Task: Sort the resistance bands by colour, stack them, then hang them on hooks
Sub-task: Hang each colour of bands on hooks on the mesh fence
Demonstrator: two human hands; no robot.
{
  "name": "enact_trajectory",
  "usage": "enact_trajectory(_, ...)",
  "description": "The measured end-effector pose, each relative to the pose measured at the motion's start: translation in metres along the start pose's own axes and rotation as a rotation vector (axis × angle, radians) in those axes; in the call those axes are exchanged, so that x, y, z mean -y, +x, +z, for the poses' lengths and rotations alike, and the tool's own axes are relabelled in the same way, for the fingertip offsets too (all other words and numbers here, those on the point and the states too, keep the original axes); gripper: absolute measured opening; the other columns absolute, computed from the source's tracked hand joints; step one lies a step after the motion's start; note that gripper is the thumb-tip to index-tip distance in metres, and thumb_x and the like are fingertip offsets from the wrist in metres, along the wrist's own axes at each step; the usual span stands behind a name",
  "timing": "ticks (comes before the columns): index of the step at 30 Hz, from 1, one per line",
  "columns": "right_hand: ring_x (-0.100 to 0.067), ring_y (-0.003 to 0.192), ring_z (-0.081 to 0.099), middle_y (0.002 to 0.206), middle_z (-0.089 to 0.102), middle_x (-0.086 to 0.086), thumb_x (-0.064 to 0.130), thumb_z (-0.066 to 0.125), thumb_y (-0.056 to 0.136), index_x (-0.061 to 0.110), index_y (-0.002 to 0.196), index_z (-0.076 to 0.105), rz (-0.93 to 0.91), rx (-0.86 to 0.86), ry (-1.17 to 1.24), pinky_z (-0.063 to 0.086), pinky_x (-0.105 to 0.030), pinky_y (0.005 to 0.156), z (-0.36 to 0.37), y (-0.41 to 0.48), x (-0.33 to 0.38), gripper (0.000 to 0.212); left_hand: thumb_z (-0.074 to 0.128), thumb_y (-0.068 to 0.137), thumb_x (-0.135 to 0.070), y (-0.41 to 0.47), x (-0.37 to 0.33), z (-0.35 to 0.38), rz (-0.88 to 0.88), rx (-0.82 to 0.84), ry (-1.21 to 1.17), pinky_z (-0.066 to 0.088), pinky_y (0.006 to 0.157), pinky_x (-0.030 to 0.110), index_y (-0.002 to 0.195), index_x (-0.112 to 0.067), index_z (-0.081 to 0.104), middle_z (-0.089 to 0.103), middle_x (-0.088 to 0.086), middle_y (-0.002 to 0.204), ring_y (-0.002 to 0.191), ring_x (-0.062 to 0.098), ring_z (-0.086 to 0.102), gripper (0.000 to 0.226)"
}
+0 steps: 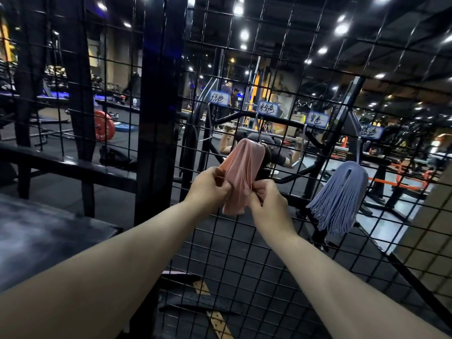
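A bundle of pink resistance bands hangs from a metal hook on the black wire grid, under a handwritten label. My left hand pinches the bundle's left edge at mid-height. My right hand pinches its right side a little lower. To the right, a bundle of blue bands hangs from another hook below its own label. Two more labelled hooks, one at the far left and one between the pink and blue bundles, carry nothing.
A thick black post stands left of the grid. A dark table surface lies at the lower left. Behind the grid are gym machines, a red weight plate, and a person lying on a bench.
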State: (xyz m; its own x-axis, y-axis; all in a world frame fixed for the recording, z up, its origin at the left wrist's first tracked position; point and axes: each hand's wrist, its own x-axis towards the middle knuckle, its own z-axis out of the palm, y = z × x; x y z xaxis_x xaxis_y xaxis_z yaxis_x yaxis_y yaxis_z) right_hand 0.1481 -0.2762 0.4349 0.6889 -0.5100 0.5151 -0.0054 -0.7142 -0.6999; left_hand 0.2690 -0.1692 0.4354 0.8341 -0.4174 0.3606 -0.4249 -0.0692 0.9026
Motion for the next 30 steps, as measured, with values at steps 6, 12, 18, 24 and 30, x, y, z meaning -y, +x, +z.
enact_trajectory(6, -0.005, 0.093, 0.063, 0.104, 0.065, 0.009, 0.032, 0.057, 0.099, 0.027, 0.111, 0.050, -0.016, -0.016, -0.021, 0.056, -0.030, 0.080, -0.002, -0.002, -0.005, 0.015, 0.068, 0.090, -0.015, -0.014, 0.009, 0.004, -0.145, 0.040, -0.273, 0.062, 0.066, 0.038, 0.118, -0.012, 0.050, 0.065, 0.012, 0.105, 0.084, 0.025, 0.071, 0.033)
enact_trajectory(12, -0.017, 0.107, 0.062, 0.134, 0.054, 0.000, 0.022, 0.052, 0.100, 0.040, 0.131, 0.027, -0.079, -0.031, -0.046, 0.054, -0.030, 0.080, 0.000, -0.005, -0.004, 0.044, 0.061, 0.095, -0.016, -0.023, 0.013, 0.011, -0.199, 0.095, -0.301, 0.059, 0.070, 0.047, 0.109, -0.008, 0.054, 0.073, 0.012, 0.088, 0.069, 0.024, 0.072, 0.019)
enact_trajectory(18, -0.027, 0.109, 0.056, 0.148, 0.022, 0.001, 0.011, 0.046, 0.096, 0.045, 0.141, 0.030, -0.239, 0.018, -0.308, 0.057, -0.037, 0.085, -0.006, -0.004, 0.002, 0.059, 0.068, 0.087, -0.028, -0.026, 0.013, 0.011, -0.039, 0.095, -0.083, 0.060, 0.078, 0.037, 0.104, -0.019, 0.063, 0.074, -0.001, 0.088, 0.079, 0.014, 0.072, 0.019)
enact_trajectory(24, -0.036, 0.126, 0.047, 0.154, 0.010, -0.009, 0.012, 0.053, 0.092, 0.036, 0.147, 0.033, -0.326, 0.020, -0.549, 0.049, -0.052, 0.098, -0.006, 0.000, 0.020, 0.063, 0.063, 0.084, -0.035, -0.021, 0.002, 0.007, 0.054, -0.004, 0.172, 0.056, 0.069, 0.024, 0.098, -0.028, 0.062, 0.070, -0.011, 0.083, 0.075, 0.002, 0.066, 0.016)
enact_trajectory(30, -0.041, 0.135, 0.035, 0.154, 0.008, -0.013, 0.017, 0.047, 0.097, 0.026, 0.145, 0.038, -0.278, 0.087, -0.611, 0.040, -0.052, 0.108, -0.002, 0.005, 0.029, 0.050, 0.064, 0.087, -0.029, -0.023, 0.000, 0.005, 0.051, -0.036, 0.069, 0.058, 0.078, 0.031, 0.092, -0.034, 0.058, 0.069, -0.013, 0.085, 0.079, 0.004, 0.066, 0.010)
